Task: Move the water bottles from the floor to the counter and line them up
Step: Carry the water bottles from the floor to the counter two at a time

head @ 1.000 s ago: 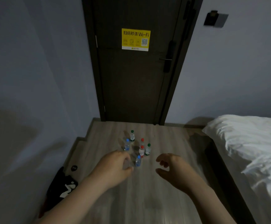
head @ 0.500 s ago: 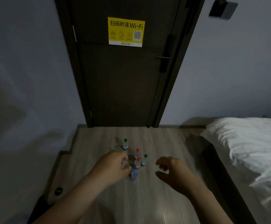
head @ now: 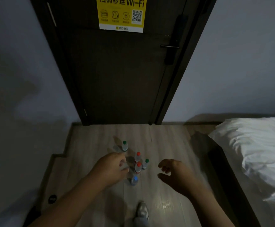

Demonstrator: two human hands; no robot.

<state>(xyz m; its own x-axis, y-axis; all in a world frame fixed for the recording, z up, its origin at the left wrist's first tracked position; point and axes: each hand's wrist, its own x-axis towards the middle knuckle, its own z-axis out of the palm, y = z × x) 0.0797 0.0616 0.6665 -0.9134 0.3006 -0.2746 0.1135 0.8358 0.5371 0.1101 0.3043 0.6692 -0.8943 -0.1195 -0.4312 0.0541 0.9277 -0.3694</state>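
Several small clear water bottles stand in a cluster on the wooden floor before the door. One with a green cap (head: 124, 145) stands farthest back. Two red-capped bottles (head: 137, 157) (head: 138, 167) stand in the middle, another green-capped one (head: 145, 163) to their right, and a blue-capped one (head: 134, 180) nearest me. My left hand (head: 110, 169) hovers above the cluster's left side with loosely curled fingers and holds nothing; it may hide another bottle. My right hand (head: 174, 174) hangs to the right of the bottles, fingers spread and curved, empty.
A dark door (head: 117, 71) with a yellow Wi-Fi sticker (head: 121, 13) closes the far end. A bed with white bedding (head: 256, 153) and a dark frame runs along the right. Grey walls stand on both sides. My shoe (head: 142, 211) is on the floor below.
The view has closed in on the door and bottles and tilted down; my shoe has come into view. Both hands keep the same pose above the cluster.
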